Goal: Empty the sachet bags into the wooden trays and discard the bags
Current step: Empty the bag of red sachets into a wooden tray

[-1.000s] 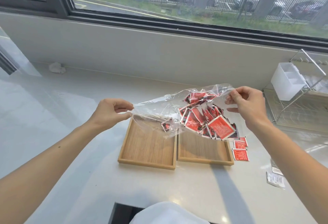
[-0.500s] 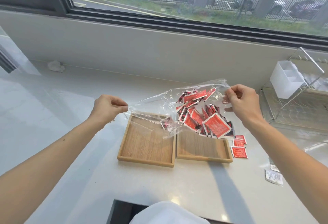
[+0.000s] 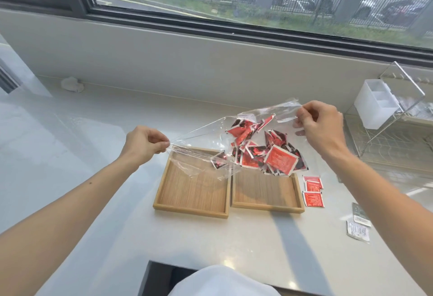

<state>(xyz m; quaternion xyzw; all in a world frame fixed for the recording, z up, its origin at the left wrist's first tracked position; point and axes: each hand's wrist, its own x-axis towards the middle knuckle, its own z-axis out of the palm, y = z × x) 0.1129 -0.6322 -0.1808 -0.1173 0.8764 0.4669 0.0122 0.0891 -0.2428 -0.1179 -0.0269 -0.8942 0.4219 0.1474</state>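
A clear plastic bag hangs stretched above two wooden trays. My left hand pinches its left corner and my right hand pinches its upper right corner, held higher. Several red sachets are bunched in the bag's lower right part, over the back of the right tray. The left tray lies beside it, touching it. Both trays show bare wood.
Three red sachets lie on the white counter just right of the right tray. Grey-white packets lie further right. A wire rack with a white plastic holder stands at the far right. A crumpled white scrap sits by the wall.
My right hand has lifted its corner of the bag, tilting the bag. The sachets have shifted and spread inside it.
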